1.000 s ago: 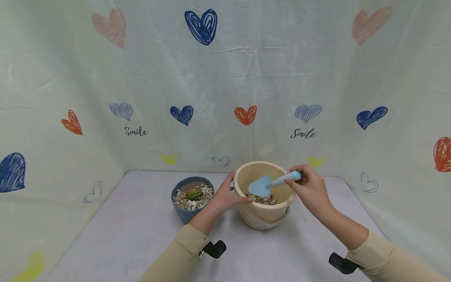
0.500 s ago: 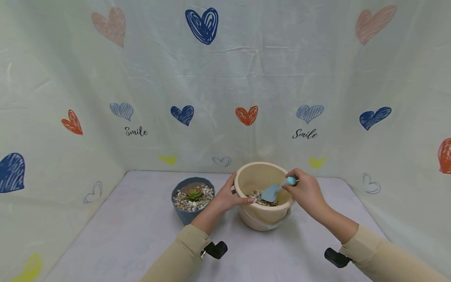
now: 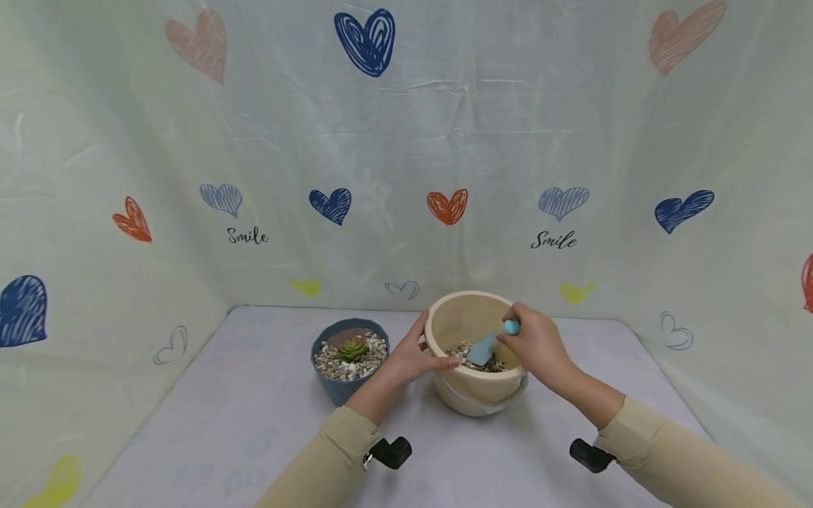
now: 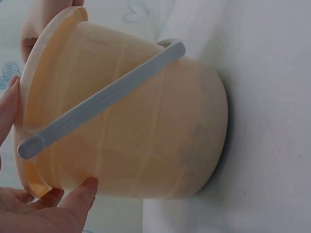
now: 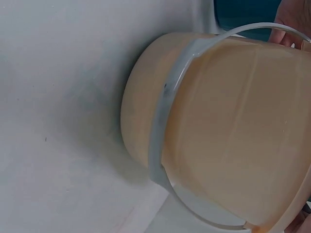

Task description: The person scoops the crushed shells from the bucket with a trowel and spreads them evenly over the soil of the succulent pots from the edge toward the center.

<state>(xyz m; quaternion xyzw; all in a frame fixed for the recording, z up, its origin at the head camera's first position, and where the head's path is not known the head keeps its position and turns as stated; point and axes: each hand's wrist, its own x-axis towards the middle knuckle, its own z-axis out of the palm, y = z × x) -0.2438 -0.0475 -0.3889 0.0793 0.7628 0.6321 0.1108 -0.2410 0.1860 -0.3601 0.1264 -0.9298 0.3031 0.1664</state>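
Observation:
A cream plastic bucket [image 3: 473,388] stands on the table, with multicoloured gravel [image 3: 459,351] low inside it. My left hand [image 3: 409,358] holds the bucket's left side, thumb along the near rim and fingers spread on the outer wall. Over the right rim, my right hand [image 3: 538,344] pinches the handle of a light blue toy shovel [image 3: 484,350]. The shovel tilts down to the left, its blade tip in the gravel. In the left wrist view, the bucket's grey carrying handle [image 4: 107,97] hangs slanting across its side.
Left of the bucket is a blue-grey pot [image 3: 336,389] holding pebbles and a green succulent [image 3: 351,348], close by the left forearm. A white cloth covers the table [image 3: 254,395]. Behind it hangs a heart-printed curtain [image 3: 406,141].
My right hand has moved left and tipped the shovel steeper, taking its blade from the bucket's left side down into the gravel further right. My left hand stays at the rim.

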